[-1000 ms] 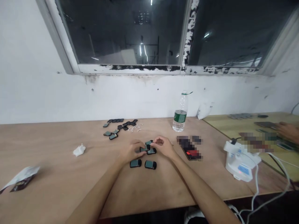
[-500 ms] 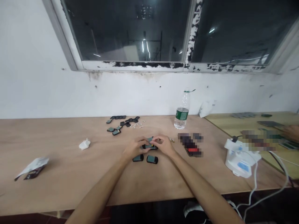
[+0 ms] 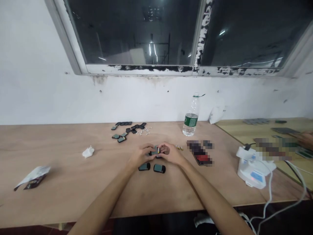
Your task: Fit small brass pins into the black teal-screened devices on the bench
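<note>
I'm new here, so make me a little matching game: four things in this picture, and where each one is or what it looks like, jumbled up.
1. bottle
2. left hand
3. crumpled white wad
4. small cylinders

A. lying just beyond the right hand, on its right
B. upright near the wall, with a green label
C. fingers on a dark-edged gadget
D. lying to the left of both hands

Pairs: 1-B, 2-C, 3-D, 4-A
</note>
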A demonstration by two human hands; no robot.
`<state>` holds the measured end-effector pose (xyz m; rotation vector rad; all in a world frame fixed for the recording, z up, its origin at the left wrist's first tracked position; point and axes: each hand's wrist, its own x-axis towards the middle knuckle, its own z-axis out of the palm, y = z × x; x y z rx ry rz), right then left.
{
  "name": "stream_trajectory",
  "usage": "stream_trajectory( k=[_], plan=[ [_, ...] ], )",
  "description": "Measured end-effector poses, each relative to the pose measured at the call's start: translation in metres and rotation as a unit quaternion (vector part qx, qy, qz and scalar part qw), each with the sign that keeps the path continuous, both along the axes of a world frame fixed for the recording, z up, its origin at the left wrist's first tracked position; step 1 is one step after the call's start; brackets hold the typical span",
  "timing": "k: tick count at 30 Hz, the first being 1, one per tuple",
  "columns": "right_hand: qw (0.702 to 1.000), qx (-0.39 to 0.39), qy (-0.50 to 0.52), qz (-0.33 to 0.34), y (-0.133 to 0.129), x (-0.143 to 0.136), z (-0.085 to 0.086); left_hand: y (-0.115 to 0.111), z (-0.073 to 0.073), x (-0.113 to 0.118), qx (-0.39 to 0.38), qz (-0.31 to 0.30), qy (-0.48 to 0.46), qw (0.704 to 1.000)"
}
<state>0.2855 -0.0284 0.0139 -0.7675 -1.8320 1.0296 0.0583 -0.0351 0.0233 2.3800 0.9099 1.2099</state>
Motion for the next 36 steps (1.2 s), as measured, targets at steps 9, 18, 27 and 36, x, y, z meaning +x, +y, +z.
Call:
stream_trajectory(
  k=[9,18,27,36],
  plan=[
    [0.986,0.143,-0.051,-0.065,0.006,0.008,0.003,0.002,0.007,-0.001,-0.063,0.048,-0.085,0.993],
    [0.939,0.118,-0.266,-0.184,0.031,0.071,-0.002,0.034,-0.016,-0.035,-0.135,0.172,-0.064,0.974],
    [0.942,0.115,-0.278,-0.152,0.028,0.077,0.004,0.039,-0.010,-0.028,-0.091,0.122,0.000,0.988],
    [0.925,0.170,-0.293,-0.173,0.040,0.072,-0.011,0.031,0.029,0.047,-0.094,0.178,0.305,0.931]
  ],
)
